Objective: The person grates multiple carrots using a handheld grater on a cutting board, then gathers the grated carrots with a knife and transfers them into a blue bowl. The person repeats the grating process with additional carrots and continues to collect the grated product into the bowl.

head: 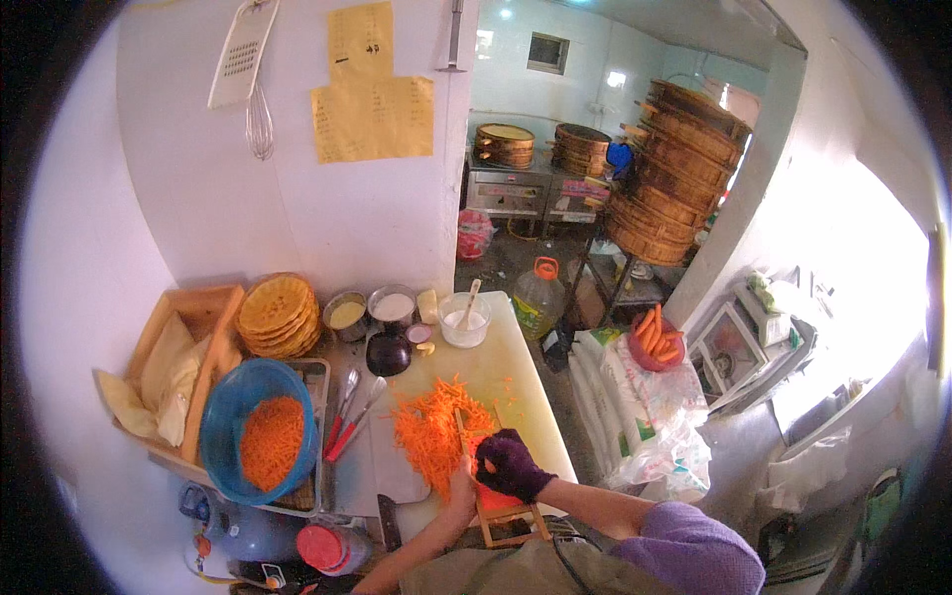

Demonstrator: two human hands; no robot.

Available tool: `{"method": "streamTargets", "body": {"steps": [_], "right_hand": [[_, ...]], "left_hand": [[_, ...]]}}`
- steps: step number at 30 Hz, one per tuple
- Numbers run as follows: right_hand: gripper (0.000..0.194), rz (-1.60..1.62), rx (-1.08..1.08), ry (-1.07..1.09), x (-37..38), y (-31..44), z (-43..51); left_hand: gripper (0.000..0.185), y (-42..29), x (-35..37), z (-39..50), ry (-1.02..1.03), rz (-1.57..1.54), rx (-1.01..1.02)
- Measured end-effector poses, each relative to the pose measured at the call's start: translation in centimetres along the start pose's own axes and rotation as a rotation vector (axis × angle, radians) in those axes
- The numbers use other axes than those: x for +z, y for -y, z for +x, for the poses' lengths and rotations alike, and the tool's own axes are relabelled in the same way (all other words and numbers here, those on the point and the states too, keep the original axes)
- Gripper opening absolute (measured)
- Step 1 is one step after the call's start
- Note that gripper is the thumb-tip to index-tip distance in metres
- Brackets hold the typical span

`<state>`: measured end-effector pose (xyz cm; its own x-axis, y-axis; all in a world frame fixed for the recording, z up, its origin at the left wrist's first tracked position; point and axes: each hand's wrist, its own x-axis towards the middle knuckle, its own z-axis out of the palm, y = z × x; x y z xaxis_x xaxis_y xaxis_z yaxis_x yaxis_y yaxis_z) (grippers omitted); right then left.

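A wooden-framed grater [513, 512] slants over a pale cutting board [532, 357], its upper end in a heap of shredded carrot [428, 431]. My bare left hand [462, 487] grips the left rail of the frame. On top of the grater, my right hand [509, 467] wears a dark purple knitted glove and is closed around a carrot piece [489, 466], of which only a small orange bit shows. Left of the heap, a cleaver [390, 513] lies with its dark handle towards me. A blue plastic basin [212, 439] holds more shredded carrot.
Red-handled tools [346, 439], an eggplant piece [388, 354] and a tub of white powder [465, 331] share the work surface. Stacked flatbreads [277, 305] stand behind the basin. To the right, a red bowl of carrots [656, 349] rests on white sacks [617, 405].
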<state>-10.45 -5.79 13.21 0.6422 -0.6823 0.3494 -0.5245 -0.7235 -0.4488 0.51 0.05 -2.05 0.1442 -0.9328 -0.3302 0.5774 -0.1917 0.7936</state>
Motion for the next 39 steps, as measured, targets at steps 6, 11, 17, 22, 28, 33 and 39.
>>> {"method": "streamTargets", "body": {"steps": [6, 11, 17, 22, 28, 33, 39], "right_hand": [[0.021, -0.151, 0.095, -0.212, 0.4, -0.9, 3.8], [0.015, -0.004, 0.040, 0.032, -1.0, 0.8, 0.4], [0.023, -0.066, 0.013, -0.126, 0.9, 0.1, 1.5], [0.023, -0.140, 0.057, -0.115, 0.9, -1.3, 3.8], [0.021, -0.031, -0.085, 0.165, -0.8, 1.3, -1.6], [0.022, -0.169, 0.032, -0.105, 0.8, -0.4, 2.9], [0.018, -0.121, -0.017, -0.143, -0.2, 0.1, 1.8]], "left_hand": [[0.042, -4.1, 3.1, -3.0, -0.118, 0.043, -0.154], [0.042, -2.3, 1.4, -0.7, -0.022, -0.022, -0.149], [0.048, -5.3, 4.1, -2.7, -0.081, -0.089, -0.040], [0.046, -7.5, 5.0, -4.4, -0.160, 0.278, -0.202], [0.047, -4.9, 3.4, -3.3, -0.013, 0.018, -0.009], [0.047, -4.9, 3.8, -3.6, -0.159, 0.149, -0.100], [0.049, -5.6, 3.0, -2.9, -0.101, 0.237, -0.253]]}}
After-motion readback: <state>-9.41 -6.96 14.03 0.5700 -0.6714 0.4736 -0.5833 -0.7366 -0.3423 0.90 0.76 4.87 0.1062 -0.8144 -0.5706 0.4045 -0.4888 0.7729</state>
